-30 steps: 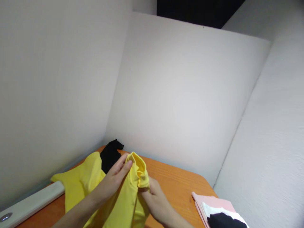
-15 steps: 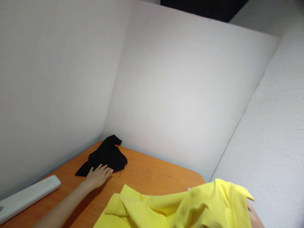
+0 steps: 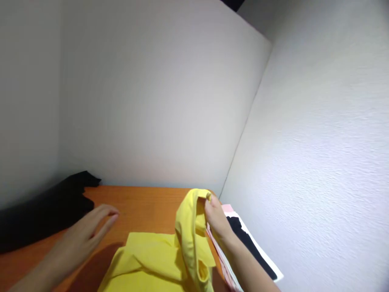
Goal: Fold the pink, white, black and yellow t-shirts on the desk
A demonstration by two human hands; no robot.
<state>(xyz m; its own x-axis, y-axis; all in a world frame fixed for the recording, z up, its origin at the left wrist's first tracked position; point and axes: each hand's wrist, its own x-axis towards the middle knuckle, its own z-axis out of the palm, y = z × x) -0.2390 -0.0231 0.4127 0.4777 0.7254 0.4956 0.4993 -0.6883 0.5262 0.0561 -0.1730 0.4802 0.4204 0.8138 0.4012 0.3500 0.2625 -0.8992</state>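
Note:
A yellow garment (image 3: 170,259) lies partly on the orange table (image 3: 146,202), one bunched end lifted. My right hand (image 3: 217,217) is closed on that raised end, near the table's right edge. My left hand (image 3: 88,231) hovers above the table to the left, fingers stretched and holding nothing, just right of a black cloth (image 3: 45,211) that lies by the left wall.
A folded stack of pink, white and black cloth (image 3: 246,247) lies at the right edge of the table against the right wall. White partition walls (image 3: 158,101) close the table in on the left, back and right.
The view has swung to the right. My left hand lifted off the black cloth and moved toward the yellow garment. My right hand raised the garment's bunched end over the table.

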